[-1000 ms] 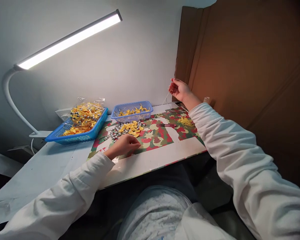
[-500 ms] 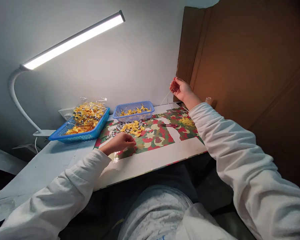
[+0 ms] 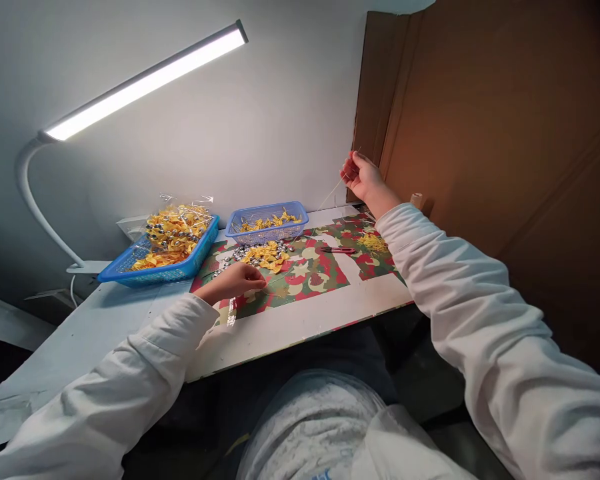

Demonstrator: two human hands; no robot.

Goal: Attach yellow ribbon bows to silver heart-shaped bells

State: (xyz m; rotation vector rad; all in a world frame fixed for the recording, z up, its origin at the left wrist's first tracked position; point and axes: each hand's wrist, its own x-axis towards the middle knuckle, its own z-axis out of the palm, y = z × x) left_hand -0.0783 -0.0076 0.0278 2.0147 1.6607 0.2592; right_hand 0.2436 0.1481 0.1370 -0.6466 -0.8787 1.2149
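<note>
Two blue baskets [image 3: 269, 223] — one thread [image 3: 325, 200] pinched by right hand [image 3: 364, 177].

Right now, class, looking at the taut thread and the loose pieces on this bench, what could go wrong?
1. The thin pale thread stretched between right hand and left hand might snap or slip free.
2. It may sweep the loose pile of yellow bows and silver beads about the camouflage-patterned mat.

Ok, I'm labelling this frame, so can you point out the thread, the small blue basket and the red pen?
thread [image 3: 330, 194], head view, on the taut stretch below the right hand.
small blue basket [image 3: 267, 235], head view, on its front mesh wall.
red pen [image 3: 336, 251], head view, mid-barrel.
</note>
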